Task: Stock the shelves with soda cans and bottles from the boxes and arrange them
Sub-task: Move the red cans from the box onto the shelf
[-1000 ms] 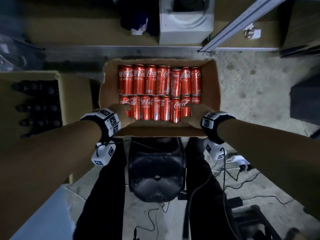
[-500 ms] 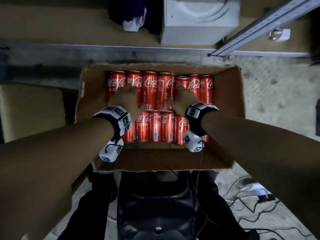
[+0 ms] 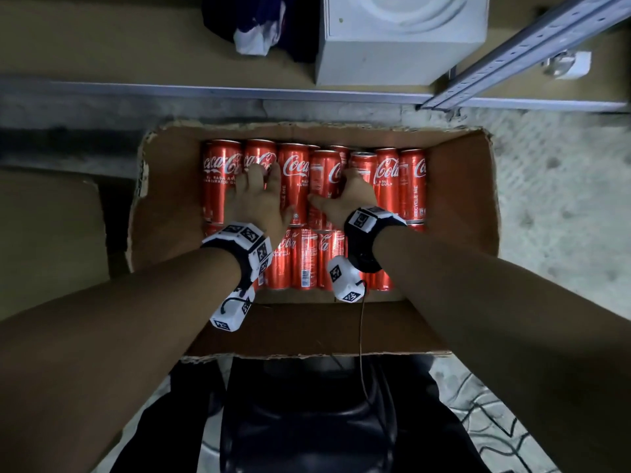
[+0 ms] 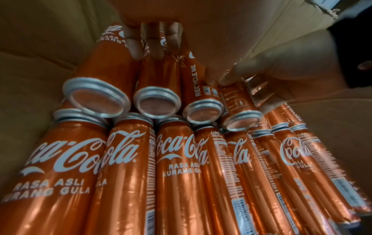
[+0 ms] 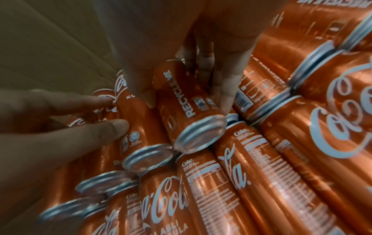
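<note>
a view from above, looking down a person's two bare forearms into an open cardboard box on a pale floor. the box holds red slim coca-cola cans lying on their sides in two rows, a far row and a near row, packed side by side with their silver ends facing the person. the left hand lies palm down on the far row, towards the left, its fingers straight and slightly spread over the second can and reaching between the cans, the thumb stretched out to the right; it presses on the cans and does not grip one. the right hand is just beside it, near the middle of the far row, and holds one can: in the right wrist view the thumb and fingers pinch this can from either side, and its near end is tilted up above its neighbours. both wrists wear black bands with white blocks carrying black square markers. beyond the box runs the metal edge of a low shelf, on which stand a white box and a crumpled white cloth. a second cardboard box sits to the left, partly in shadow.
</note>
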